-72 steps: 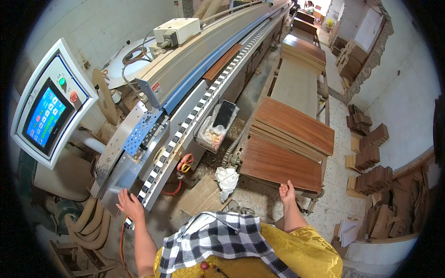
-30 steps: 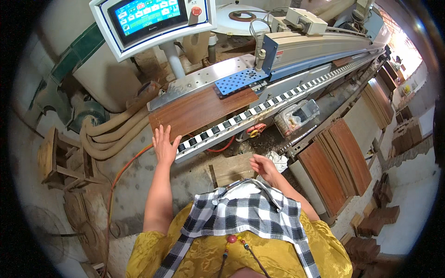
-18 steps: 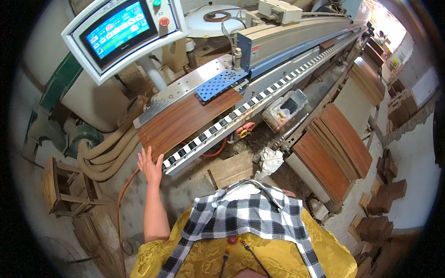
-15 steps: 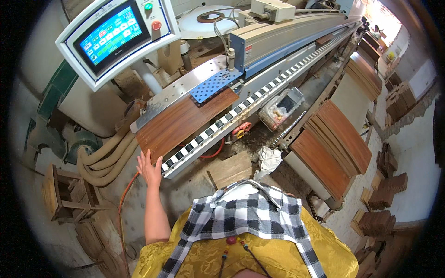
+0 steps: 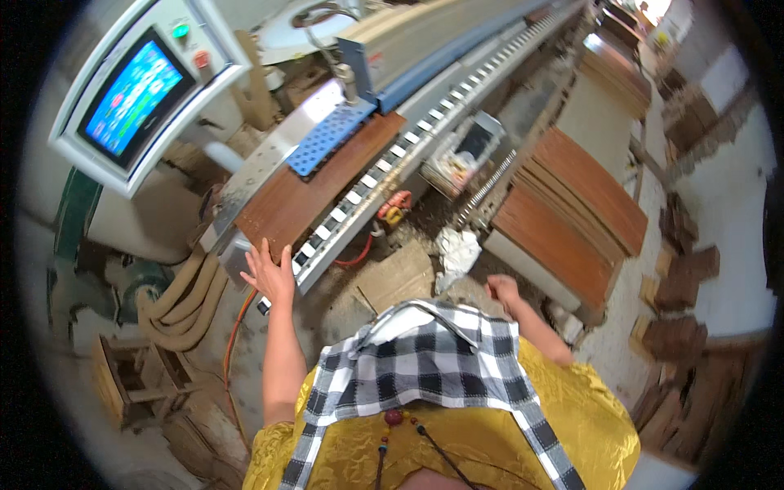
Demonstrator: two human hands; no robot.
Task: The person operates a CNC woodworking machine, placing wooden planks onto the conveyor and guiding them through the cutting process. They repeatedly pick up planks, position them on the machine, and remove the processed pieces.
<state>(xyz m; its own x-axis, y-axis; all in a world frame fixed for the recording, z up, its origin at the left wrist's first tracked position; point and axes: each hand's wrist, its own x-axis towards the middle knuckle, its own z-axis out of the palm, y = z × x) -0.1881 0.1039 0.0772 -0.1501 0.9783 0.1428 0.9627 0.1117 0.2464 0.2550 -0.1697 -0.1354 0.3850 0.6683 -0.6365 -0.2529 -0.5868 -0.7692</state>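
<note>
My left hand (image 5: 270, 274) lies with fingers spread against the near end of a reddish-brown wood-grain board (image 5: 286, 214). That board rests on the metal bed of a long machine, its far part passing under a blue perforated plate (image 5: 325, 140). Along its right side runs a chain track (image 5: 359, 188) of black and white pads. Off to the right, my right hand (image 5: 501, 292) is curled closed in the air, left of a stack of similar boards (image 5: 551, 238). Nothing shows in its fingers.
A control panel (image 5: 139, 94) with a lit screen stands at upper left. Below it are thick hoses (image 5: 175, 294) and a wooden stool (image 5: 135, 380). A crumpled white bag (image 5: 457, 255) lies between machine and stack. More boards (image 5: 678, 269) are piled at far right.
The board has slid farther along the machine, away from me, with my left hand still at its end. My right hand has come into view. The whole view has shifted and tilted.
</note>
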